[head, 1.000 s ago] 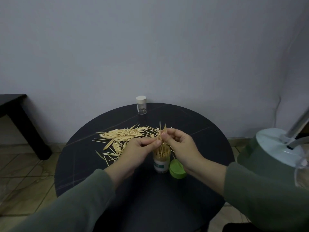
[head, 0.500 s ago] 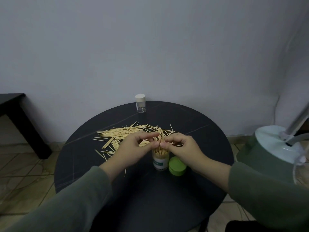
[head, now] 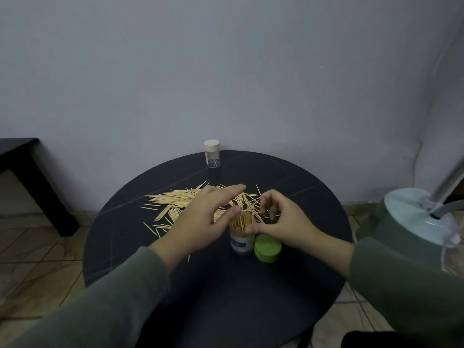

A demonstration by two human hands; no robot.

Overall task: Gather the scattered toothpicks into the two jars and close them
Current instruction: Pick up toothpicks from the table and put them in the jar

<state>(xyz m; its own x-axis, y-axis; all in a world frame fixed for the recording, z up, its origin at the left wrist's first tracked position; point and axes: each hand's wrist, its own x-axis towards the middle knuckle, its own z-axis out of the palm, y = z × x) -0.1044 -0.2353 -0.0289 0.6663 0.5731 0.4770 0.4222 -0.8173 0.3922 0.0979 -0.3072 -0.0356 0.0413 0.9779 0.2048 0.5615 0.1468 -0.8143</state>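
Note:
An open jar (head: pixel 240 241) full of upright toothpicks stands near the middle of the round black table (head: pixel 313 192). Its green lid (head: pixel 267 248) lies beside it on the right. Scattered toothpicks (head: pixel 173 200) lie in a heap behind and left of the jar. My left hand (head: pixel 203 219) hovers flat over the heap, fingers straight, thumb near the jar's mouth. My right hand (head: pixel 278 219) sits right of the jar, thumb against its rim, fingers loosely curled above the table, holding nothing I can see. A second small clear jar (head: pixel 212 153) with a white lid stands at the table's far edge.
A green and white appliance (head: pixel 411 222) stands close to the table's right side. A dark bench (head: pixel 22 172) stands at the left by the wall. The floor is tiled.
Both hands have let go of the toothpick bundle, which now sits down in the jar. My left hand has opened and reached back over the heap; my right hand has drawn to the right.

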